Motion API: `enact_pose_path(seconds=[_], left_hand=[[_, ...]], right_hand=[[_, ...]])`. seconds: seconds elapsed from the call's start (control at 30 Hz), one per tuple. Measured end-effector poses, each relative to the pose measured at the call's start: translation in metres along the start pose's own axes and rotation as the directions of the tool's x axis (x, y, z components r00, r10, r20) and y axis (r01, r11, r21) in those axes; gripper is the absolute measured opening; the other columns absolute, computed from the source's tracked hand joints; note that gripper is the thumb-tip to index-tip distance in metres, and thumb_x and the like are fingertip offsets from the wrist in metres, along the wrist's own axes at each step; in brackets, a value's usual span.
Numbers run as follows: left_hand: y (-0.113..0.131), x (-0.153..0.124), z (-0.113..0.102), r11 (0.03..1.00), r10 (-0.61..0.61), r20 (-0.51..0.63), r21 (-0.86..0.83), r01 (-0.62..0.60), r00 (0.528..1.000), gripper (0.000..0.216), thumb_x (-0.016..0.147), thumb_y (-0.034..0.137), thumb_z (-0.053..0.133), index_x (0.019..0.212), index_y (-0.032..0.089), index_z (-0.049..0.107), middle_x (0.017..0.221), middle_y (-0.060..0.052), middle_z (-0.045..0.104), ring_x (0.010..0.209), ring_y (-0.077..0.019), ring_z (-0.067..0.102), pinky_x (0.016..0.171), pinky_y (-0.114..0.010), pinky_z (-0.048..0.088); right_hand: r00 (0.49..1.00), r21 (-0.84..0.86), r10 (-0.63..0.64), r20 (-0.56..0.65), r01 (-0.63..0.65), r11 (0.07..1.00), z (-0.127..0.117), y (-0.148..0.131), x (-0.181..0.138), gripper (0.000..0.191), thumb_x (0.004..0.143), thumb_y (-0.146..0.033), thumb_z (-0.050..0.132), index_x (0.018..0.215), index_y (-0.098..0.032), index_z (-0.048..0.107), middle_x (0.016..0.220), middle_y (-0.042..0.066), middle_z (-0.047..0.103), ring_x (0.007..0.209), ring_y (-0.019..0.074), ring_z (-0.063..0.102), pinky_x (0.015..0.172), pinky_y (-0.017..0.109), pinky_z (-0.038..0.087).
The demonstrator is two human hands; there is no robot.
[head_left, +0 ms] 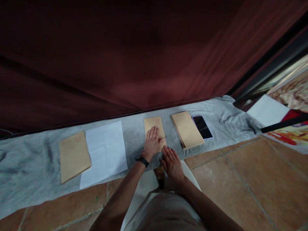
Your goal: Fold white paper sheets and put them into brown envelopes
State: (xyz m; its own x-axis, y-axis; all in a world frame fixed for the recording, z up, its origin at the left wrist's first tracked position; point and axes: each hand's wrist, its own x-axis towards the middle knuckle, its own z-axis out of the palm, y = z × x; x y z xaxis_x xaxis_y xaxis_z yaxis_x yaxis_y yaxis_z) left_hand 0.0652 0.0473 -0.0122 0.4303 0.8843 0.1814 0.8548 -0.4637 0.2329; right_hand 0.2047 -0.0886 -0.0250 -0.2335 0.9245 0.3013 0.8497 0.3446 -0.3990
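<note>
A brown paper envelope (152, 122) with faint red print lies flat on the grey cloth in front of me. My left hand (152, 141) rests palm down on it, fingers stretched out, a dark band round the wrist. At the envelope's near right corner is my right hand (172, 162), its fingers extended and the tips on or right beside the paper. To the right sits a stack of brown envelopes (187, 128). White paper sheets (106, 150) lie to the left, partly overlapped by another brown envelope or stack (73, 155).
A phone (202, 127) with a dark screen lies beside the right stack. The grey cloth (223, 122) covers a long narrow surface. Behind it hangs a dark red curtain (149, 64). A white sheet (268, 110) and a dark bar are at far right. Tiled floor (240, 179) lies below.
</note>
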Motion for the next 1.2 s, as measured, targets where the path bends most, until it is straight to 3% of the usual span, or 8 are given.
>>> enact_pose_path(seconds=[0.23, 0.47, 0.6, 0.67, 0.73, 0.93, 1.2], left_hand=[[-0.018, 0.016, -0.003, 0.998, -0.064, -0.033, -0.023, 0.063, 0.997, 0.066, 0.102, 0.043, 0.038, 0.157, 0.007, 0.031, 0.163, -0.021, 0.035, 0.155, -0.0295, 0.025, 0.125, -0.051, 0.026], [-0.039, 0.008, -0.008, 0.988, -0.153, -0.007, -0.003, 0.153, 0.988, 0.064, 0.104, 0.042, 0.035, 0.157, 0.009, 0.030, 0.164, -0.019, 0.034, 0.155, -0.0297, 0.026, 0.125, -0.051, 0.026], [-0.040, -0.005, -0.019, 0.978, -0.209, -0.002, -0.015, 0.209, 0.978, 0.062, 0.105, 0.037, 0.032, 0.156, 0.002, 0.031, 0.164, -0.023, 0.031, 0.156, -0.0320, 0.023, 0.126, -0.052, 0.022], [-0.031, -0.021, -0.025, 0.982, -0.178, -0.029, -0.061, 0.176, 0.984, 0.061, 0.106, 0.035, 0.032, 0.156, 0.000, 0.029, 0.165, -0.025, 0.028, 0.156, -0.0327, 0.021, 0.127, -0.053, 0.022], [-0.016, -0.044, -0.029, 0.989, -0.124, -0.026, -0.083, 0.122, 0.992, 0.059, 0.106, 0.032, 0.032, 0.159, 0.006, 0.026, 0.167, -0.019, 0.028, 0.157, -0.0280, 0.021, 0.127, -0.048, 0.024], [0.022, -0.114, -0.025, 0.988, 0.142, 0.012, -0.069, -0.140, 0.990, 0.059, 0.105, 0.035, 0.040, 0.159, 0.015, 0.030, 0.162, -0.012, 0.041, 0.153, -0.0240, 0.033, 0.124, -0.044, 0.034], [0.022, -0.120, -0.022, 0.990, 0.140, 0.056, -0.018, -0.139, 0.989, 0.054, 0.104, 0.032, 0.042, 0.155, 0.014, 0.040, 0.159, -0.012, 0.045, 0.150, -0.0240, 0.039, 0.124, -0.044, 0.033]], right_hand=[[1.000, 0.007, -0.011, -0.028, 0.011, 1.000, -0.001, -0.001, 0.001, 0.056, 0.103, -0.024, 0.044, 0.158, -0.014, 0.034, 0.157, 0.015, 0.047, 0.148, 0.0276, 0.042, 0.120, 0.054, 0.038], [1.000, 0.003, 0.002, -0.022, -0.002, 1.000, -0.003, -0.002, 0.003, 0.055, 0.104, -0.025, 0.045, 0.157, -0.013, 0.036, 0.157, 0.015, 0.046, 0.147, 0.0269, 0.042, 0.121, 0.052, 0.037], [1.000, -0.006, -0.004, -0.017, 0.004, 1.000, -0.005, -0.003, 0.004, 0.053, 0.105, -0.026, 0.043, 0.155, -0.011, 0.039, 0.157, 0.016, 0.047, 0.148, 0.0260, 0.040, 0.122, 0.050, 0.035], [1.000, -0.011, -0.003, -0.013, 0.002, 1.000, -0.004, -0.002, 0.003, 0.053, 0.105, -0.026, 0.043, 0.156, -0.011, 0.039, 0.157, 0.016, 0.047, 0.149, 0.0258, 0.039, 0.123, 0.050, 0.034], [1.000, -0.017, 0.002, -0.003, -0.002, 1.000, -0.003, -0.002, 0.002, 0.053, 0.105, -0.026, 0.043, 0.156, -0.011, 0.038, 0.158, 0.015, 0.046, 0.149, 0.0257, 0.038, 0.123, 0.050, 0.033], [1.000, -0.025, -0.008, 0.029, 0.008, 1.000, -0.001, 0.000, -0.001, 0.054, 0.106, -0.025, 0.039, 0.158, -0.011, 0.034, 0.159, 0.016, 0.044, 0.151, 0.0256, 0.036, 0.124, 0.051, 0.032], [1.000, -0.004, -0.013, 0.026, 0.013, 1.000, -0.006, -0.003, 0.003, 0.053, 0.106, -0.024, 0.036, 0.157, -0.012, 0.036, 0.159, 0.015, 0.044, 0.151, 0.0268, 0.035, 0.124, 0.057, 0.029]])
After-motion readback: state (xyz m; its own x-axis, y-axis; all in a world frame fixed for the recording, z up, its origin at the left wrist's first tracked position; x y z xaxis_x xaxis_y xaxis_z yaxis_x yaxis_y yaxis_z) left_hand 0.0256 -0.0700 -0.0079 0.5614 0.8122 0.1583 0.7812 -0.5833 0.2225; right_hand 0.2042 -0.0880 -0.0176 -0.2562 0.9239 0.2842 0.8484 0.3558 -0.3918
